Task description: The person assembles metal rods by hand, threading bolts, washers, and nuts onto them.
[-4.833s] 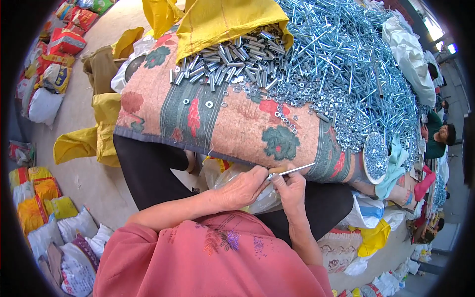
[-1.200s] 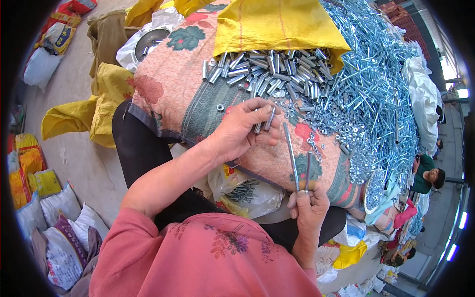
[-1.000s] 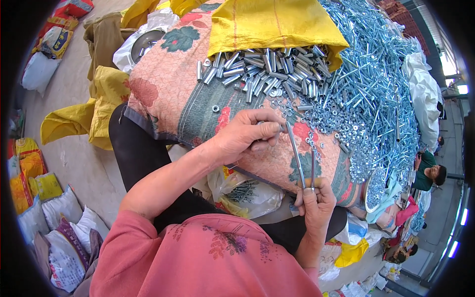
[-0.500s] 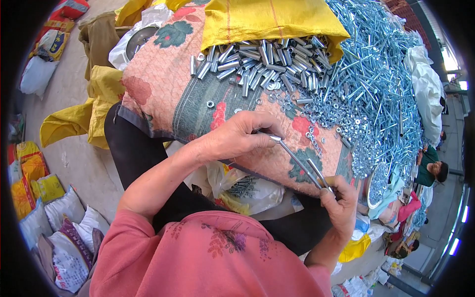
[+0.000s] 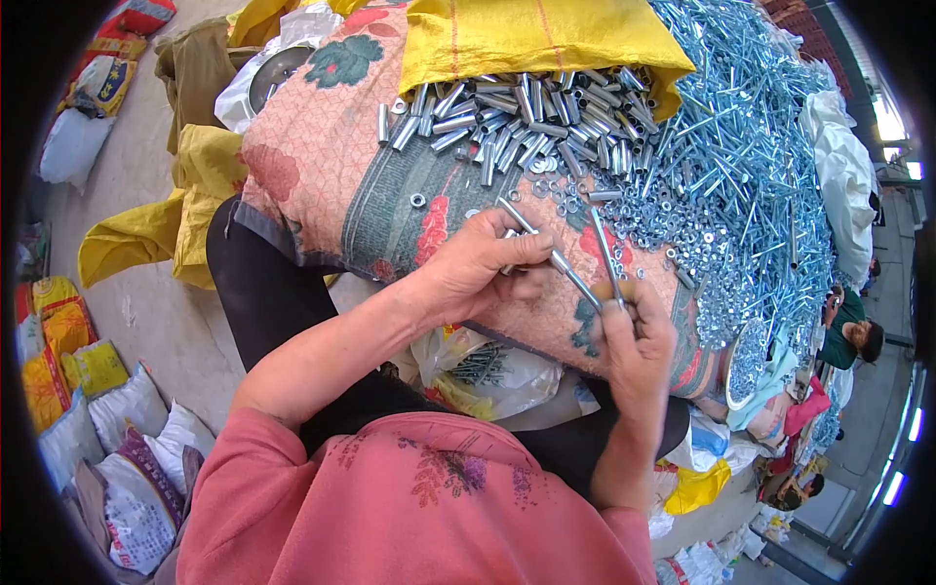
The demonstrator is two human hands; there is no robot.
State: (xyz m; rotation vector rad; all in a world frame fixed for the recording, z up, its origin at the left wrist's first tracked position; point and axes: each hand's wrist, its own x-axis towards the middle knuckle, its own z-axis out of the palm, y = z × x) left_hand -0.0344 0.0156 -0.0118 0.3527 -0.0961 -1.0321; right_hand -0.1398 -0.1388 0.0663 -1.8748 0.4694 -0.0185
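Observation:
Over the near edge of the patterned cloth, my left hand (image 5: 487, 261) is closed around a long silvery bolt (image 5: 522, 218), its thin end poking up past the fingers. A thicker, tube-like length (image 5: 577, 281) of the same piece runs down to my right hand (image 5: 636, 336). That hand pinches its lower end together with a second long bolt (image 5: 604, 244), which stands up at a steeper angle. A short shiny piece shows at my left fingers, but its kind is partly hidden.
Short metal tubes (image 5: 531, 122) spill from a yellow woven sack (image 5: 546, 39) onto the cloth (image 5: 292, 156). Nuts and washers (image 5: 697, 253) lie right of them, beside a large heap of long bolts (image 5: 741, 156). A bowl of small parts (image 5: 746, 363) stands at right. A plastic bag (image 5: 487, 370) lies between my legs.
My right hand has moved up and left, nearer the left hand. The second bolt now points up, swung away from the first. The first bolt's thin end now sticks out above my left fingers.

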